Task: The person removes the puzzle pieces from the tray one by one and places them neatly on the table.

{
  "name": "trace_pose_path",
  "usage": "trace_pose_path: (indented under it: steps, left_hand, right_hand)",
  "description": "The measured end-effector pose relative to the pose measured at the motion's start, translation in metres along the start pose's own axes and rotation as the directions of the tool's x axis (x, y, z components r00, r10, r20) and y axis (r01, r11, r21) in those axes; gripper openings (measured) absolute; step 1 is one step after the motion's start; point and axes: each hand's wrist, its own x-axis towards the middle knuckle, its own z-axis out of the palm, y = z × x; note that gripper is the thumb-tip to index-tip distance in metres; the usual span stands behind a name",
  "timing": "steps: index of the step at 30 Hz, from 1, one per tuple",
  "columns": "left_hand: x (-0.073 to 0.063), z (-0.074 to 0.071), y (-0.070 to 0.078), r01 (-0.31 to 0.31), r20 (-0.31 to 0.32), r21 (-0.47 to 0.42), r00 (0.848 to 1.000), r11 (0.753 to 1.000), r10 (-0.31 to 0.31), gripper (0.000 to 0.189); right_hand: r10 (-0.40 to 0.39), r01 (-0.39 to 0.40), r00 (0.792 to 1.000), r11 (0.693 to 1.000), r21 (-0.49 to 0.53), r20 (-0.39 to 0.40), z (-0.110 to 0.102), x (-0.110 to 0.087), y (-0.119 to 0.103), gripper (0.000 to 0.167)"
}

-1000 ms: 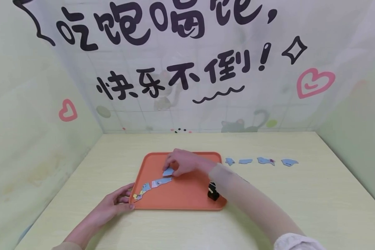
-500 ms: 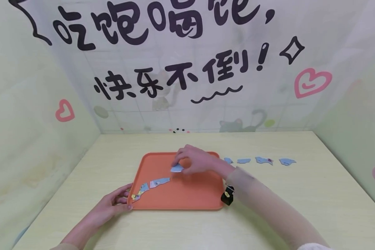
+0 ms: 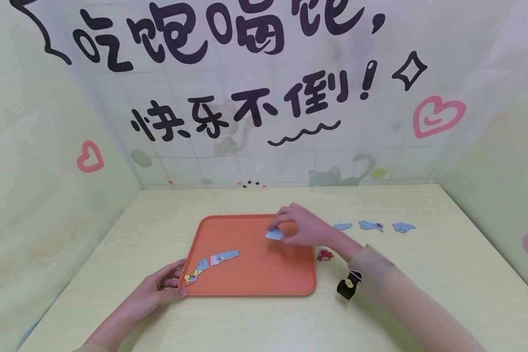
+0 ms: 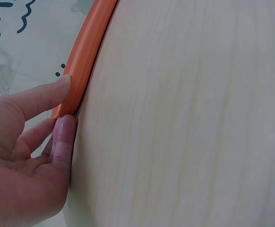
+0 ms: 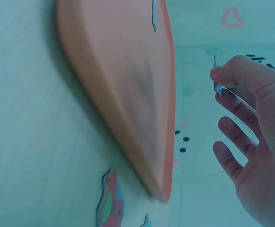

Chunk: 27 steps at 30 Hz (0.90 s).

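My right hand (image 3: pixel 309 228) pinches a light blue puzzle piece (image 3: pixel 274 234) between thumb and fingertips, raised over the right half of the orange tray (image 3: pixel 264 278). In the right wrist view the piece (image 5: pixel 216 71) appears nearly edge-on, while the other fingers spread apart. My left hand (image 3: pixel 156 288) holds the tray's near left corner; the left wrist view has its fingers around the orange rim (image 4: pixel 81 66). Inside the tray, a long blue piece (image 3: pixel 225 257) and smaller blue and yellow pieces (image 3: pixel 196 274) form a curved line from the near left corner.
Right of the tray, several blue pieces (image 3: pixel 371 226) lie in a row on the pale wooden table (image 3: pixel 246 322). A red piece (image 3: pixel 324 255) lies by the tray's right edge. A black block-shaped thing (image 3: pixel 348 286) is at my right wrist. A printed wall sheet (image 3: pixel 264 161) stands behind.
My right hand has lifted the blue piece away from the end of the line of pieces and carried it right across the tray. The left hand keeps its place on the corner.
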Motion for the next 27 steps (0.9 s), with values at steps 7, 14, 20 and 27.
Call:
trace_pose_path:
  steps: [7, 14, 20, 27]
  left_hand:
    - [-0.001, 0.001, -0.001, -0.012, 0.0, -0.007, 1.0, 1.0, 0.012, 0.08]
    - [-0.001, 0.0, -0.001, -0.016, 0.004, -0.006, 1.0, 1.0, 0.016, 0.08]
    - [0.001, 0.0, -0.002, 0.01, 0.001, 0.012, 1.0, 1.0, -0.01, 0.081]
    - [0.0, 0.001, 0.001, 0.019, 0.002, 0.014, 1.0, 1.0, -0.019, 0.081]
  right_hand:
    - [0.07, -0.067, 0.996, 0.997, 0.039, -0.061, -0.009, -0.029, 0.012, 0.033]
    - [0.115, -0.109, 0.989, 0.992, 0.067, -0.095, -0.019, -0.057, 0.015, 0.035]
    - [0.131, -0.126, 0.984, 0.991, 0.047, -0.117, -0.023, -0.078, 0.02, 0.035]
    - [0.18, -0.181, 0.975, 0.984, 0.005, -0.127, -0.025, -0.099, 0.029, 0.034]
